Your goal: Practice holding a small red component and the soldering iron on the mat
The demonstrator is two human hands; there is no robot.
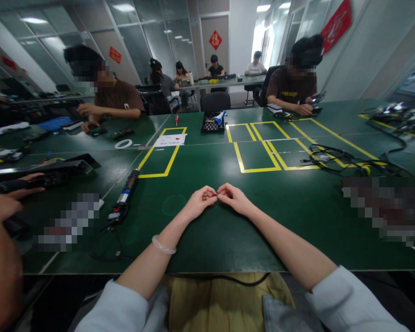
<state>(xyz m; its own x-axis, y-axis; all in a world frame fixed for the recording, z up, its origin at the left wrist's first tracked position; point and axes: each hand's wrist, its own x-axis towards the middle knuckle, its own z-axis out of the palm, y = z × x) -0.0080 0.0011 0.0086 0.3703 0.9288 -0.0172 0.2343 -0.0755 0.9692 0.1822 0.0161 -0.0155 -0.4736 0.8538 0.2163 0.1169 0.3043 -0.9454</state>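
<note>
My left hand (204,201) and my right hand (233,197) meet fingertip to fingertip just above the green table (210,240). Between the pinched fingers shows a tiny red piece (215,195), too small to name. Both hands are closed at it, and the fingers hide most of it. A pale bracelet (163,246) circles my left wrist. To the left of my hands lies a dark, tube-shaped device (125,193) with blue and red parts and a thin cable.
Yellow tape outlines (261,170) mark the table. A black tray (212,122) of small parts, a white sheet (170,140) and a white tape roll (123,144) stand farther back. Black cables (332,157) lie right. A co-worker's arm (2,230) reaches in at left; other people sit opposite.
</note>
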